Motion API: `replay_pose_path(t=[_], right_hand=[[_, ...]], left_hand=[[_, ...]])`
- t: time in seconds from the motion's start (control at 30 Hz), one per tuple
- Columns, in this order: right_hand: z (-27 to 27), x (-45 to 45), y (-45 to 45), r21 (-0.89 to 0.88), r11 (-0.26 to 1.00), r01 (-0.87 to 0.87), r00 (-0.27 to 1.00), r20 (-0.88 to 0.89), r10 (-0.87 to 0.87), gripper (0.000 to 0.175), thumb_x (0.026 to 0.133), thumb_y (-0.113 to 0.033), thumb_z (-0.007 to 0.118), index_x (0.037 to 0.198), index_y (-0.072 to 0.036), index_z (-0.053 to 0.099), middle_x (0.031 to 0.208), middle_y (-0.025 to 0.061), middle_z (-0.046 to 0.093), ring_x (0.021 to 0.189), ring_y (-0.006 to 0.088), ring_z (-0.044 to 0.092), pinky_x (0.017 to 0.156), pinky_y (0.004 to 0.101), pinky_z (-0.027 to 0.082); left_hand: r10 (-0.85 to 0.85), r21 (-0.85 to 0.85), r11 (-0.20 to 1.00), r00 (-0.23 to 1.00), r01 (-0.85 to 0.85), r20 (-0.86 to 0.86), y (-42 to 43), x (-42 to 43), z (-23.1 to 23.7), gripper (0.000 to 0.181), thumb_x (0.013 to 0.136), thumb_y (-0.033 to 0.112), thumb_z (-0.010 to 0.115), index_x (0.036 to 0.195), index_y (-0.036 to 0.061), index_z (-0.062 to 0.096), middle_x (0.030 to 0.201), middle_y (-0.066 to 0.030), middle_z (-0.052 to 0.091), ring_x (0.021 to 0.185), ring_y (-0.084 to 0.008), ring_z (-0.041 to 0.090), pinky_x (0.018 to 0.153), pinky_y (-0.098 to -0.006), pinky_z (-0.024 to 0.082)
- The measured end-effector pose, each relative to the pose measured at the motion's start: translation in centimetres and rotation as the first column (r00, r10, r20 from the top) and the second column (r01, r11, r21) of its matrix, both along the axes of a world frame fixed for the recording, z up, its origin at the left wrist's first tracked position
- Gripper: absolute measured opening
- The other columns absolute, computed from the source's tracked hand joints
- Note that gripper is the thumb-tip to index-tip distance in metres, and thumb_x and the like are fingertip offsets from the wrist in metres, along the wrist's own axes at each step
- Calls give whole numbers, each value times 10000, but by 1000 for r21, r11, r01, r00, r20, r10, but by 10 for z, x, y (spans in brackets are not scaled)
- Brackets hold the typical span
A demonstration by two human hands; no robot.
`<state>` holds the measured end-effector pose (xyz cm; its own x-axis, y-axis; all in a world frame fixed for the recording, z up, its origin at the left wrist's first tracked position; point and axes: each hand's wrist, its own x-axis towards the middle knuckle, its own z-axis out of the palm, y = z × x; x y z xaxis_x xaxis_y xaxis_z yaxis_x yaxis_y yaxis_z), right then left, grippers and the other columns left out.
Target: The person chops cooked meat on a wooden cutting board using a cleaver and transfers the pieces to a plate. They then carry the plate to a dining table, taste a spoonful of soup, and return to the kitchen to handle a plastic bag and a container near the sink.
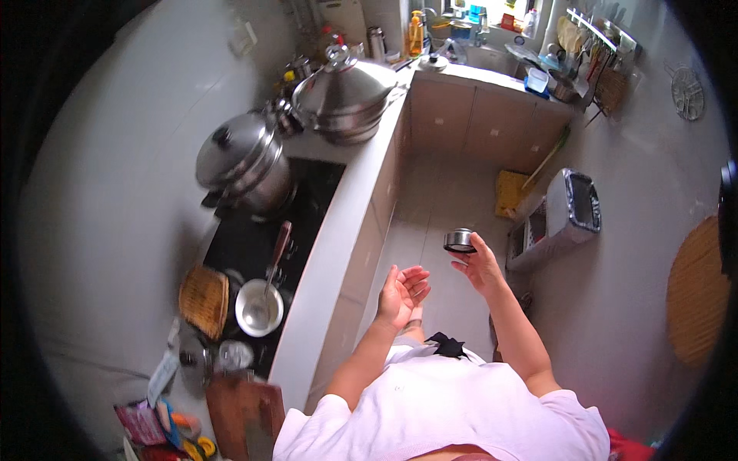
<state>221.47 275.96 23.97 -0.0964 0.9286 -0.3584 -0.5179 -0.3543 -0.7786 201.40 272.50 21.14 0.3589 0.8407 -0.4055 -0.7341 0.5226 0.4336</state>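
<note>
My right hand point(479, 266) holds a small round metal container point(459, 240) with a dark lower rim, gripped at its right side above the floor. Palm up and fingers slightly curled, my left hand point(405, 295) holds nothing and is apart from the container. On the counter to the left, a white bowl point(259, 324) has a ladle point(278, 253) with a brown handle resting in it. A woven brown trivet or basket point(204, 299) is beside the bowl.
A steel pot point(245, 155) stands on the black cooktop point(242, 233), and a larger lidded steamer point(349, 95) behind it. The counter edge point(340, 230) runs along my left. At the right are a waste bin point(568, 199) and a yellow dustpan point(510, 193); the sink point(490, 60) is at the far end.
</note>
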Motion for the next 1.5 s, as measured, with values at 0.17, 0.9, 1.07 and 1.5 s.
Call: replay_pose_path(t=[0.17, 0.9, 1.07, 1.5], right_hand=[[14, 71, 119, 23, 989, 147, 988, 52, -148, 467, 756, -475, 629, 1087, -172, 499, 1023, 16, 554, 930, 146, 546, 709, 292, 454], [89, 229, 718, 198, 918, -345, 907, 322, 271, 461, 815, -309, 600, 1190, -75, 469, 983, 6, 523, 910, 108, 505, 768, 280, 460], [125, 182, 843, 305, 796, -522, 759, 592, 270, 713, 717, -356, 677, 1261, 8, 395, 1072, 79, 537, 943, 135, 516, 789, 261, 432], [102, 41, 1116, 385, 474, -792, 420, 907, -36, 533, 610, -298, 677, 997, 51, 565, 874, 179, 619, 822, 247, 605, 765, 319, 462]], left_hand=[[-102, 66, 993, 995, 102, 11, 149, 59, 23, 483, 913, 460, 352, 1027, 39, 558, 1008, -115, 609, 862, -173, 587, 875, -369, 453], [195, 83, 977, 981, -195, -1, 600, 248, 65, 477, 909, 457, 370, 1038, 43, 570, 1014, -111, 615, 867, -178, 593, 859, -355, 464], [259, 89, 961, 964, -264, 62, 689, 266, 54, 472, 898, 459, 399, 1027, 43, 581, 1011, -113, 617, 856, -174, 597, 852, -351, 470], [404, 107, 894, 887, -435, 225, 897, 242, 61, 464, 914, 430, 372, 1046, 32, 572, 1044, -127, 609, 889, -184, 596, 853, -357, 466]])
